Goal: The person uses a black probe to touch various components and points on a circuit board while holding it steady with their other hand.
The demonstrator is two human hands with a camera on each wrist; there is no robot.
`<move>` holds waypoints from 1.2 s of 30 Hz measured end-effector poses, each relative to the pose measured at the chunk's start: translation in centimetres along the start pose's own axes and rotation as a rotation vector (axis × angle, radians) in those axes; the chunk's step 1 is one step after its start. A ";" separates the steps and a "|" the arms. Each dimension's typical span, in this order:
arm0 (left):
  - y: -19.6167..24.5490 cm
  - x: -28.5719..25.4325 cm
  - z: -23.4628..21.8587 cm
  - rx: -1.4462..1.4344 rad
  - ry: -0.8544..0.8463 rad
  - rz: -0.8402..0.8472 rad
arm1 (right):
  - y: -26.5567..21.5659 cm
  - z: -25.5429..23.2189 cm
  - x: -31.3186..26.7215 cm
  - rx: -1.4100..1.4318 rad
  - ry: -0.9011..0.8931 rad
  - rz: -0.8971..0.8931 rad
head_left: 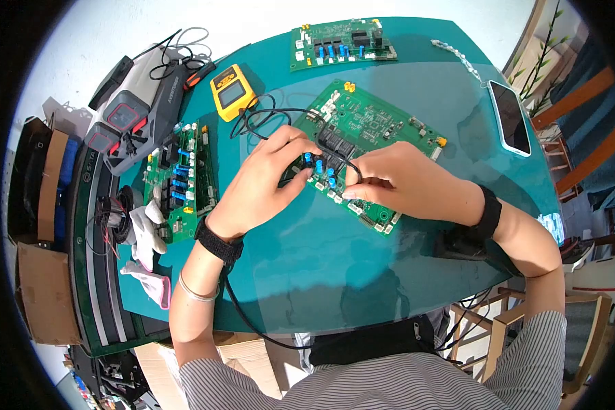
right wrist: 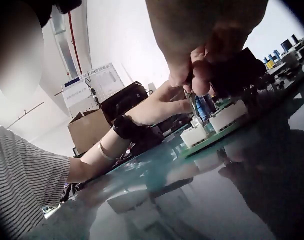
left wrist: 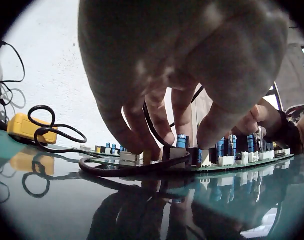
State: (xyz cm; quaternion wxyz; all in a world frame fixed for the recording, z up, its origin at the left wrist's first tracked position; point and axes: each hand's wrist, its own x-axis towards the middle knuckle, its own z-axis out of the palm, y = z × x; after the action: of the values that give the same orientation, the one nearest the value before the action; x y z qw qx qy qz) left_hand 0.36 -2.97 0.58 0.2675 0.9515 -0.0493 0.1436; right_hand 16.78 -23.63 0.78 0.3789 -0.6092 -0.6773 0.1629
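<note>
Your left hand (head_left: 263,181) and right hand (head_left: 393,179) both sit low over the near edge of the green circuit board (head_left: 372,133), which lies flat on the teal glass surface (head_left: 335,266) in front of you. Each hand has its fingers curled down around a thin black test lead (head_left: 270,119); the left wrist view shows your fingertips (left wrist: 129,142) pressing that lead's end in among the blue capacitors (left wrist: 180,140), and the right wrist view shows your right fingers (right wrist: 199,82) pinching something slim just above a white connector (right wrist: 194,135). What exactly the tip touches is hidden by the fingers.

To do this probing well, I judge that steadiness matters most. Rest the heels of both hands on the surface or the board's edge, so only the fingertips steer. Keep each tip upright on one contact, clear of the neighbouring pins, since a slip between closely packed parts could bridge them. The lead loops back to the yellow meter (head_left: 232,91) beside the board; leave slack there so the cable does not tug the tips sideways. Turn your head to read the meter rather than lifting a hand. The second board (head_left: 181,181) lying to the left is well apart and needs no attention.
</note>
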 end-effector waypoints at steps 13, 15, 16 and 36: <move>0.0 0.0 0.2 0.020 0.033 0.025 | -0.1 -0.1 0.0 -0.008 -0.022 0.042; -0.1 0.0 0.2 0.021 0.031 0.026 | -0.2 -0.2 0.0 0.038 -0.037 0.082; -0.1 0.0 0.2 0.022 0.030 0.028 | -0.2 -0.1 0.0 0.038 -0.038 0.082; 0.2 0.0 0.1 -0.002 -0.007 -0.028 | 0.3 0.2 0.0 -0.028 -0.007 -0.071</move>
State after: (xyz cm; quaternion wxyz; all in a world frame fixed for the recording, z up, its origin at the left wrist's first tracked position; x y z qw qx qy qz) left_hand 0.37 -3.15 0.60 0.2701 0.9524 -0.0369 0.1364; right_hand 16.80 -23.53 0.44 0.3735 -0.5895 -0.7020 0.1423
